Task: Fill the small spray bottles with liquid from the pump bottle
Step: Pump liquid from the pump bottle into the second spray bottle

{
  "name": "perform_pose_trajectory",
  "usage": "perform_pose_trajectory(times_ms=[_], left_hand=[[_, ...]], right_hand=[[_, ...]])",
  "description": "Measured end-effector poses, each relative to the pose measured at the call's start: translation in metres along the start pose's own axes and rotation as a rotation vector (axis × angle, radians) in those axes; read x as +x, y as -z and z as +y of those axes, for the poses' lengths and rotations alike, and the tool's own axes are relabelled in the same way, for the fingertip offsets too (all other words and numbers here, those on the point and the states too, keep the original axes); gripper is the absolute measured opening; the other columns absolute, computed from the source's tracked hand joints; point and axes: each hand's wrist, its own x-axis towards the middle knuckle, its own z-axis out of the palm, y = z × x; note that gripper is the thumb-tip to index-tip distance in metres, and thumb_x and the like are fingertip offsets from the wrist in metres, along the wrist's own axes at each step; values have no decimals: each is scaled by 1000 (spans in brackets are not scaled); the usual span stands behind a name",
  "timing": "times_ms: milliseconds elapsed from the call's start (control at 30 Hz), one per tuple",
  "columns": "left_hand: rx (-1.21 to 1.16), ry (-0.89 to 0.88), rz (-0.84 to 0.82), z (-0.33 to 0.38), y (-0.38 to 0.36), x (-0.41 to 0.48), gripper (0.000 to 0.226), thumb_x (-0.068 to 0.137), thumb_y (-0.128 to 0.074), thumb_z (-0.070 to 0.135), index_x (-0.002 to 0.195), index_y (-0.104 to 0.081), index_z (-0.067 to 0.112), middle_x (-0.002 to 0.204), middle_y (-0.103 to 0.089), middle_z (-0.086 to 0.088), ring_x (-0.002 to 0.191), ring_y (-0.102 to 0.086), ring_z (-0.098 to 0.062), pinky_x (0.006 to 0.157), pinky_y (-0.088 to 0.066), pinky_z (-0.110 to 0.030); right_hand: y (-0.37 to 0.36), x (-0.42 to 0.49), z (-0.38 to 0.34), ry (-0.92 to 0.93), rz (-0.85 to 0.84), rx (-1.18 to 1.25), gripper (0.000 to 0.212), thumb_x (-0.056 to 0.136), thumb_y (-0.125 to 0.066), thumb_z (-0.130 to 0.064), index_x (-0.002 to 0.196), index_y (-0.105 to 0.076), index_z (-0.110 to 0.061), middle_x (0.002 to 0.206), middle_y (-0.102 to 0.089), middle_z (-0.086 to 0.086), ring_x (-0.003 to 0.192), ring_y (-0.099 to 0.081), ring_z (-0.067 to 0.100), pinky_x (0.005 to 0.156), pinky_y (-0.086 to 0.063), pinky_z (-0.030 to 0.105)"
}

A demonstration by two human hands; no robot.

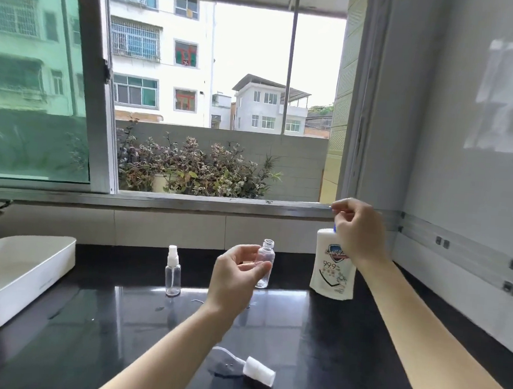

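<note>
A white pump bottle (332,271) with a blue-and-red label stands on the black counter (114,352) at the right. My right hand (356,230) grips its pump head, which the fingers hide. An uncapped clear spray bottle (265,264) stands left of it. My left hand (236,277) is beside that bottle, fingers loosely curved near its left side; whether they touch it I cannot tell. A second clear spray bottle (173,272) with its white sprayer on stands further left. A loose white spray cap (258,375) lies on the counter near me.
A white rectangular tray (12,279) sits at the counter's left. A tiled backsplash and a metal window sill run behind the bottles. A white wall with outlets closes the right side.
</note>
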Motion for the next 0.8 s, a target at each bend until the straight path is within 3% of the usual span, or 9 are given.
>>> perform_pose_trajectory(times_ms=[100, 233, 467, 800], left_hand=[[-5, 22, -13, 2, -30, 19, 29, 77, -72, 4, 105, -65, 6, 87, -70, -2, 76, -65, -5, 61, -51, -7], [48, 58, -22, 1, -69, 46, 32, 77, -72, 8, 108, -65, 5, 97, -70, -8, 83, -63, -13, 64, -49, -11], [36, 96, -29, 3, -115, 96, 39, 77, -73, 8, 114, -62, 3, 108, -69, -16, 90, -63, -19, 81, -52, -28], [42, -26, -43, 5, -130, 106, 45, 75, -75, 11, 118, -62, 6, 115, -68, -14, 100, -64, -17, 89, -52, -28]], right_hand=[[-2, 16, 18, 57, 14, -102, 27, 89, -49, 3, 108, -66, -4, 109, -68, 14, 94, -63, 24, 79, -50, 26], [-9, 27, 36, 77, -83, -174, 32, 89, -48, 4, 119, -60, 0, 116, -65, 18, 100, -63, 29, 83, -50, 27], [-16, 30, 53, 198, -76, -218, 33, 87, -50, 3, 118, -62, -3, 113, -69, 14, 99, -66, 26, 83, -47, 22], [-20, 30, 61, 218, 14, -193, 32, 87, -52, 0, 116, -64, -8, 106, -72, 9, 90, -69, 21, 75, -44, 17]])
